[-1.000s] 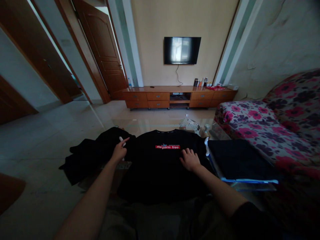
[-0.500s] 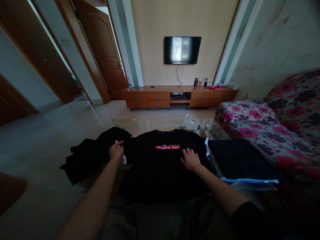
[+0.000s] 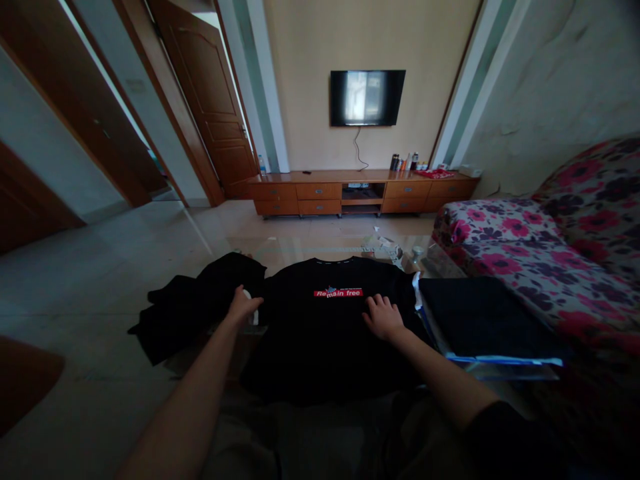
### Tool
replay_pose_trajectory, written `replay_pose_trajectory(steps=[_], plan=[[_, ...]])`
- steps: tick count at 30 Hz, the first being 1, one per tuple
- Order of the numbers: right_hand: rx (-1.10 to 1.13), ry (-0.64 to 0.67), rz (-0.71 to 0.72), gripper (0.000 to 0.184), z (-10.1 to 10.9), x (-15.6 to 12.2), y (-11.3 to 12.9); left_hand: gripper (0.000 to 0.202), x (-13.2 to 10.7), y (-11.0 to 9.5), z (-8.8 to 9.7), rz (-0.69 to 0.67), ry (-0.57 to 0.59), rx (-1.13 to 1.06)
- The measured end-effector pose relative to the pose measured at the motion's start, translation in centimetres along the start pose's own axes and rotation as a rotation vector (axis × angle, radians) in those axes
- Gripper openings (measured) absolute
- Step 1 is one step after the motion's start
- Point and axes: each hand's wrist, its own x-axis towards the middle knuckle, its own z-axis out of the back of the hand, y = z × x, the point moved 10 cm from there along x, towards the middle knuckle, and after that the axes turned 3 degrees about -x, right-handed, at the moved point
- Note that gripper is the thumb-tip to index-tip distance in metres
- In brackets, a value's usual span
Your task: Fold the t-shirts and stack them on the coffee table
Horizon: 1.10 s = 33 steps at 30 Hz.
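Note:
A black T-shirt (image 3: 320,347) is spread out in front of me, its collar away from me. On its chest is a red "Remain free" print (image 3: 338,293). My left hand (image 3: 243,309) is closed on the white-edged sleeve end at the shirt's left side, thumb towards the shirt; part of the hem is hidden under the fingers. Flat on the chest, just right of the print, lies my right hand (image 3: 385,319) with its fingers slightly apart. The other sleeve's white hem (image 3: 417,291) shows at the right.
Bunched black clothing (image 3: 190,307) lies at the left. Folded dark cloth (image 3: 485,317) in blue-edged plastic lies right of the shirt. Under everything is a glass table (image 3: 295,248), with a small glass jar (image 3: 417,255) on its far side. A flowered sofa (image 3: 520,233) stands at the right.
My left hand has turned and shifted slightly along the sleeve end, its index finger no longer pointing right. My right hand stays on the shirt. The whole view has shifted a little.

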Motion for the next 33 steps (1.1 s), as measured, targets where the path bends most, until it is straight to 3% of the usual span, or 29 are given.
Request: replay_pose_trajectory(steps=[3,5,7,10,13,17,19,22,27,33], plan=[[0.002,0.005,0.0,0.041,0.1,0.0,0.0,0.099,-1.0,-1.5,1.4,-0.058,-0.094,0.116],[0.005,0.014,-0.003,0.042,0.1,0.0,-0.1,0.097,-1.7,-1.8,2.2,-0.019,-0.164,0.131],[0.004,0.021,-0.008,0.042,0.1,-0.1,-0.1,0.084,-2.2,-0.6,1.2,0.117,-0.074,0.069],[-0.002,-0.027,-0.003,0.048,0.8,-0.8,0.9,0.054,-3.2,1.7,-1.6,0.289,0.179,0.005],[0.043,-0.076,0.108,0.063,1.2,-2.5,4.4,0.036,-3.6,3.0,-2.0,0.314,0.224,0.013],[0.139,0.05,0.395,0.073,-0.8,-5.8,10.4,0.026,-3.3,3.6,-1.4,0.289,0.187,0.022],[0.147,0.106,0.484,0.071,-2.0,-7.2,12.0,0.024,-3.2,3.5,-1.1,0.271,0.168,0.016],[0.146,0.137,0.527,0.067,-2.8,-8.3,12.3,0.026,-3.2,3.2,-0.4,0.249,0.132,0.011],[0.144,0.134,0.576,0.067,-2.3,-9.1,11.7,0.029,-3.1,2.9,0.5,0.224,0.086,-0.005],[0.134,0.169,0.564,0.07,-2.2,-9.2,11.7,0.028,-2.7,2.5,0.3,0.194,0.1,-0.012]])
